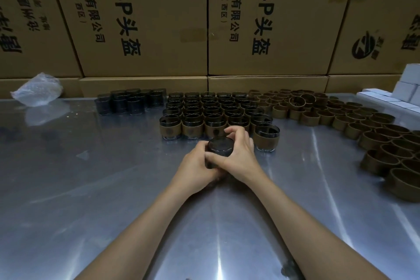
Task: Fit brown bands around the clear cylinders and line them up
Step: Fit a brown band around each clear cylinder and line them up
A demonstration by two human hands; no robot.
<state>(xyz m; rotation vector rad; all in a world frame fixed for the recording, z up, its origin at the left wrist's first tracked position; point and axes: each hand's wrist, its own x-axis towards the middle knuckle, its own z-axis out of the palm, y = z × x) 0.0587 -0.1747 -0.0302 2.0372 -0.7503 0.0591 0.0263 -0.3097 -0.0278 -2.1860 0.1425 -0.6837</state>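
Both of my hands hold one dark clear cylinder point(220, 146) just above the metal table point(91, 177), its flat end facing up. My left hand point(197, 166) wraps its left side and my right hand point(238, 154) curls over its right side and far edge. Whether a band is on it is hidden by my fingers. Behind my hands stand several rows of banded cylinders point(204, 116); one banded cylinder point(266, 137) stands alone at the right end of the front row. Bare cylinders point(129, 101) cluster at the back left. Loose brown bands point(341, 116) spread along the right.
Stacked cardboard boxes point(145, 18) form a wall behind the table. A crumpled plastic bag point(37, 90) lies at the back left. Small white boxes point(400, 95) are stacked at the back right.
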